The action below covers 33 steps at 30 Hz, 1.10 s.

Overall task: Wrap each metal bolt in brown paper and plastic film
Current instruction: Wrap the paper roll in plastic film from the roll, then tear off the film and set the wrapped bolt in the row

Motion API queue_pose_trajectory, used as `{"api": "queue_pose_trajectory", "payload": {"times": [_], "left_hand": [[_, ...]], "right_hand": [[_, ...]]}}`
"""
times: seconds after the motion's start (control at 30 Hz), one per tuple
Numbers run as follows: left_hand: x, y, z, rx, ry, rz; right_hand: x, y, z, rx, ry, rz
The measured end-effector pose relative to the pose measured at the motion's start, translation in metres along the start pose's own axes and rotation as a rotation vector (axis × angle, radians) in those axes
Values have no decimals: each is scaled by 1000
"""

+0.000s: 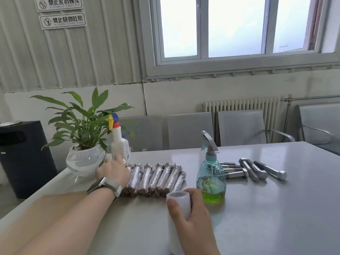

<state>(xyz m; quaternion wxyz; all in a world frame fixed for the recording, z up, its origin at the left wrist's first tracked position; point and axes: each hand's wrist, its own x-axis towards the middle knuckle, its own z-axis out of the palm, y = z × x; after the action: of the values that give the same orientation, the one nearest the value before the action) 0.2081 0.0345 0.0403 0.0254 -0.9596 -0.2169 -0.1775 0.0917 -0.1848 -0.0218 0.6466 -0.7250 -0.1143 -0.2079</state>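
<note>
Steel bolts (257,169) lying bare behind spray bottle (211,173): likely heavy, slick, best grabbed mid-shank. Right hand (193,214) clamped round film roll (179,205); left hand (114,170) at wrapped bundles (158,177), grip hidden.

Bright daylight through the white-framed window (233,34) at one o'clock, white ribbed radiator (241,105) beneath, grey perforated metal chairs (191,129) behind the table, corrugated wall panelling (73,57) at eleven.

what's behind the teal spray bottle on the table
Behind the teal spray bottle lie bare metal bolts on the grey table. Three show fully to its right; the bottle covers parts of the others, so their count is unclear.
</note>
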Motion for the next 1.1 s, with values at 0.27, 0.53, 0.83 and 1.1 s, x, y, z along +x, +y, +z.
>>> {"api": "queue_pose_trajectory", "payload": {"times": [0.27,0.53,0.83,1.1], "left_hand": [[-12,-7,-1,-394,96,-122],[-130,18,-26,-1248,-156,212],[-186,36,-12,-1339,-190,254],[-173,28,-4,-1601,-352,39]], "right_hand": [[4,1,0,3,38,38],[12,-1,-3,304,101,318],[14,0,-9,499,152,369],[16,11,-12,534,76,361]]}}
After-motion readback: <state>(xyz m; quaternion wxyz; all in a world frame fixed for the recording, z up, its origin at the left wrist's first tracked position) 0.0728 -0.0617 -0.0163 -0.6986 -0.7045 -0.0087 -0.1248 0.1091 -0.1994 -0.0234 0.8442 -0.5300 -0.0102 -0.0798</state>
